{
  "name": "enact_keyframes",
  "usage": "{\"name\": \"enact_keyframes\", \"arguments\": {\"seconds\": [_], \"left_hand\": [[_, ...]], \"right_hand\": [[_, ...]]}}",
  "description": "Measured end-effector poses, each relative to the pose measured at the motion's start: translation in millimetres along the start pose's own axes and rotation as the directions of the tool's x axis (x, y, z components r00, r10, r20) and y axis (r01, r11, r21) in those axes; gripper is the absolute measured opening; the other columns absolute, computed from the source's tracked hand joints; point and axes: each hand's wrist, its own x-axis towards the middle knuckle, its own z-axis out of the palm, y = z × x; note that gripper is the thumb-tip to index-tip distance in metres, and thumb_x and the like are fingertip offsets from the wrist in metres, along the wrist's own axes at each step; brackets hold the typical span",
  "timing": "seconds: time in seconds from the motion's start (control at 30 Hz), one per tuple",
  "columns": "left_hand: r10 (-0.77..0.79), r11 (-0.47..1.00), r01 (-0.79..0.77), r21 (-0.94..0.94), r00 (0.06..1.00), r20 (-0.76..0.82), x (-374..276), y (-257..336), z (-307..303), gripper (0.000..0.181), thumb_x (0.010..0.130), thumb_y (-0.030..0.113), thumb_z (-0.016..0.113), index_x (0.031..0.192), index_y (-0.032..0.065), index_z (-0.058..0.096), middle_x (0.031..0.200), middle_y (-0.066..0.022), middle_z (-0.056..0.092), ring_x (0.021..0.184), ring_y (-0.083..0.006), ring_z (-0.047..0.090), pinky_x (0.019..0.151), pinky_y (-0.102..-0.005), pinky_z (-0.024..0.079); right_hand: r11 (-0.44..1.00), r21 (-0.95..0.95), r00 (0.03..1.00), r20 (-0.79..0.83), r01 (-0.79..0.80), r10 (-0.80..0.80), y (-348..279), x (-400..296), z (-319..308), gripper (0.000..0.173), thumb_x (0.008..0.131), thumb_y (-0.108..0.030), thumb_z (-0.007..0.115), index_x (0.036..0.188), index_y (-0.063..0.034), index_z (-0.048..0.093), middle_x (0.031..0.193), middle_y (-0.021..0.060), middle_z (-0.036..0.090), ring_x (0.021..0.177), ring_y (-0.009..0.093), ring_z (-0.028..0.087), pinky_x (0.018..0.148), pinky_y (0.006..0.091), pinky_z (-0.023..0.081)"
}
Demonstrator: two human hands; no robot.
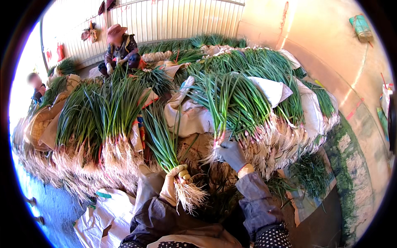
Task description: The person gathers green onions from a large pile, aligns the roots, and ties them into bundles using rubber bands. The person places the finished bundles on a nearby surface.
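My left hand (175, 183), in a pale yellowish glove, is closed around a bunch of green onions (164, 145) just above their roots. The leaves fan up and to the left, and the pale stringy roots hang below my fist. My right hand (231, 155), in a grey glove with a yellow cuff, grips a few green onions (220, 124) near their reddish bases. Their leaves stand almost upright against a large pile of green onions (248, 105). The fingertips of my right hand are partly hidden.
More green onions (121, 114) lie heaped at left, roots toward me. Woven sacks (189, 111) separate the heaps. A white sack (105, 217) lies lower left, loose leaves (310, 173) at right. A person in a hat (119, 52) sits behind; another person (37, 88) is far left.
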Motion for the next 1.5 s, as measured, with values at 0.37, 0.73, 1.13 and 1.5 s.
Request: {"name": "enact_keyframes", "arguments": {"seconds": [0.37, 0.73, 1.13, 1.5], "left_hand": [[-0.001, 0.994, 0.007, 0.107, 0.998, -0.056, -24, 11, -8, 0.011, 0.094, 0.013, 0.058, 0.087, 0.0051, 0.054, 0.07, 0.0026, 0.041, 0.062, -0.0121, 0.04, 0.06, -0.0273, 0.039], [-0.012, 0.995, 0.008, 0.104, 0.999, 0.041, -7, 24, -11, 0.017, 0.093, 0.021, 0.062, 0.089, 0.0043, 0.061, 0.062, 0.0036, 0.042, 0.057, -0.0114, 0.04, 0.053, -0.0292, 0.036], [-0.092, 0.986, 0.095, 0.139, 0.995, -0.031, -22, 24, -6, 0.018, 0.094, 0.019, 0.059, 0.084, 0.0041, 0.058, 0.062, 0.0017, 0.04, 0.056, -0.0113, 0.038, 0.056, -0.0266, 0.037], [0.134, 0.903, 0.015, 0.43, 0.94, -0.315, -15, 25, -10, 0.013, 0.091, 0.016, 0.063, 0.085, 0.0046, 0.061, 0.063, -0.0018, 0.055, 0.052, -0.013, 0.052, 0.054, -0.027, 0.049]], "right_hand": [[0.996, 0.013, 0.929, -0.362, 0.087, -0.076, 8, -44, 8, 0.015, 0.092, -0.02, 0.065, 0.099, -0.008, 0.071, 0.075, 0.0053, 0.069, 0.059, 0.011, 0.064, 0.048, 0.0282, 0.049], [0.946, -0.055, 0.869, -0.381, 0.319, -0.315, 11, -15, 44, 0.012, 0.087, -0.018, 0.07, 0.096, -0.0104, 0.071, 0.077, 0.0075, 0.07, 0.063, 0.022, 0.067, 0.057, 0.0336, 0.054], [0.614, -0.366, 0.715, 0.359, 0.699, -0.6, -9, -40, 113, 0.012, 0.083, -0.019, 0.062, 0.09, -0.0098, 0.061, 0.065, 0.0063, 0.061, 0.059, 0.028, 0.064, 0.054, 0.0402, 0.051], [0.726, -0.464, 0.821, 0.516, 0.508, -0.245, 69, -92, 27, 0.021, 0.088, -0.027, 0.06, 0.091, -0.0075, 0.066, 0.06, 0.0088, 0.063, 0.053, 0.033, 0.064, 0.05, 0.0444, 0.05]]}}
